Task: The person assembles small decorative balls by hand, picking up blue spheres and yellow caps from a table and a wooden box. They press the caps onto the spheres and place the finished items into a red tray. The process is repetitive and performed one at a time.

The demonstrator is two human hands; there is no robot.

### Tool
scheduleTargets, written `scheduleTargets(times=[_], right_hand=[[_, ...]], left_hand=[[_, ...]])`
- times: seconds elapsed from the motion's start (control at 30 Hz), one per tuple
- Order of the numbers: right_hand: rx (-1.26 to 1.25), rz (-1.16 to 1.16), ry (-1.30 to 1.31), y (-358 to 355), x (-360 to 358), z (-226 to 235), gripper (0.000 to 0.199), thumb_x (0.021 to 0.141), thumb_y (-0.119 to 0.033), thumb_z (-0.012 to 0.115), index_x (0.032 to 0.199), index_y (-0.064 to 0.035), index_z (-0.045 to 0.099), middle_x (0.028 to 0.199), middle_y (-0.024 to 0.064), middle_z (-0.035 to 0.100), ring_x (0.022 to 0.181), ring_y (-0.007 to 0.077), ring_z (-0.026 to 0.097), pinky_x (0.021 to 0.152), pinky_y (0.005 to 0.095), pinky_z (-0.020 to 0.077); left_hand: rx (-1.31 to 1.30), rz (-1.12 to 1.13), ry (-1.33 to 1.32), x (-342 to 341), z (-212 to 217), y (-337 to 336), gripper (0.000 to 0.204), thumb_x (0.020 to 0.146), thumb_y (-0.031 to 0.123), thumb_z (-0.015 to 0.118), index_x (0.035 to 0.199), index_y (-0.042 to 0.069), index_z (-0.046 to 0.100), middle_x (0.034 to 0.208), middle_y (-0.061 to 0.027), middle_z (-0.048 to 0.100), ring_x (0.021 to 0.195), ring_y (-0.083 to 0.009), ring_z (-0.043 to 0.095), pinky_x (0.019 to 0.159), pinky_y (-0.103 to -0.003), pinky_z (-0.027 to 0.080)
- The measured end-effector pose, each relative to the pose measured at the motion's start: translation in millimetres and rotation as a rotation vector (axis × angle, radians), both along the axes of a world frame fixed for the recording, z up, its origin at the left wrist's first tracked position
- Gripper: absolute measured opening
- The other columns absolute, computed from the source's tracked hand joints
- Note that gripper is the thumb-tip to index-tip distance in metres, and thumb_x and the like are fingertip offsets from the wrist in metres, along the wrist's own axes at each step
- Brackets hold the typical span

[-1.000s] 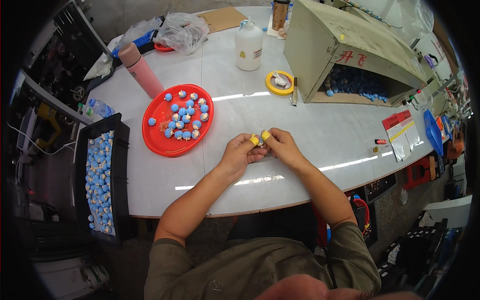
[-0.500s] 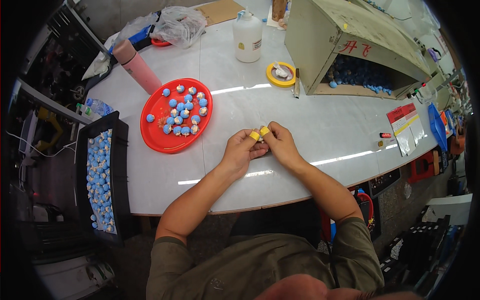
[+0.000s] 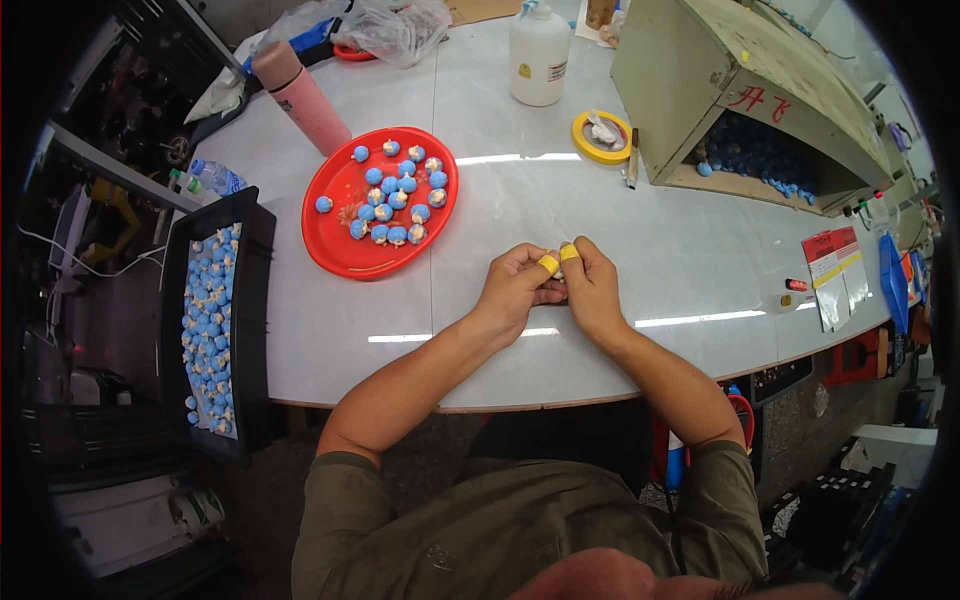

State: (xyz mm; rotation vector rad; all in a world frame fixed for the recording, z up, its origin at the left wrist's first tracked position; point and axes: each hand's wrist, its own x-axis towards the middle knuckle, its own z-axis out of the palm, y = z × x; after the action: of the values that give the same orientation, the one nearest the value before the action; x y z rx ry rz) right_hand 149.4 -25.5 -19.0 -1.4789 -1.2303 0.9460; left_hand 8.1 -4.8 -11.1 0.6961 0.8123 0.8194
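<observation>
My left hand (image 3: 513, 290) and my right hand (image 3: 594, 292) meet above the table's near part, thumbs and fingers pinched together. Yellow tape wraps each thumb. Between the fingertips shows a sliver of something small and pale; the rest is hidden, so I cannot tell its kind. To the left of my hands lies a round red plate (image 3: 330, 247) with several small blue balls (image 3: 398, 200) on it, most bearing cream-coloured bits.
A black tray (image 3: 258, 300) at left holds many similar balls. Behind the plate stands a pink bottle (image 3: 312, 110). Farther back are a white squeeze bottle (image 3: 540, 60), a yellow tape roll (image 3: 603, 137) and a greenish box (image 3: 690, 80) with blue pieces inside. Red-and-white packets (image 3: 835, 260) lie at right.
The whole view has shifted, so the table's things appear higher and farther right. My hands stay together, pinching in much the same pose.
</observation>
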Motion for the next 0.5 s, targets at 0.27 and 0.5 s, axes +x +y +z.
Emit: scheduleTargets(times=[0.27, 0.5], right_hand=[[0.011, 0.006, 0.027, 1.8, -0.6, -3.5, 0.027, 0.095, -0.019, 0.052, 0.076, -0.0012, 0.047, 0.064, 0.0074, 0.051, 0.061, 0.0129, 0.043, 0.057, 0.0329, 0.0397], [0.000, -0.011, -0.015, 2.9, -0.5, -3.7, 0.028, 0.095, -0.021, 0.052, 0.076, -0.0012, 0.048, 0.062, 0.0082, 0.050, 0.060, 0.0148, 0.043, 0.056, 0.0347, 0.0398]], left_hand=[[-0.017, -0.017, 0.010, -0.8, 1.1, 1.1, 0.010, 0.100, 0.014, 0.055, 0.100, 0.005, 0.061, 0.094, -0.0069, 0.066, 0.080, -0.0165, 0.067, 0.073, -0.030, 0.055], [-0.022, -0.012, 0.007, -0.8, 0.9, 1.6, 0.010, 0.100, 0.014, 0.055, 0.098, 0.006, 0.061, 0.094, -0.0067, 0.066, 0.080, -0.0164, 0.067, 0.073, -0.030, 0.056]])
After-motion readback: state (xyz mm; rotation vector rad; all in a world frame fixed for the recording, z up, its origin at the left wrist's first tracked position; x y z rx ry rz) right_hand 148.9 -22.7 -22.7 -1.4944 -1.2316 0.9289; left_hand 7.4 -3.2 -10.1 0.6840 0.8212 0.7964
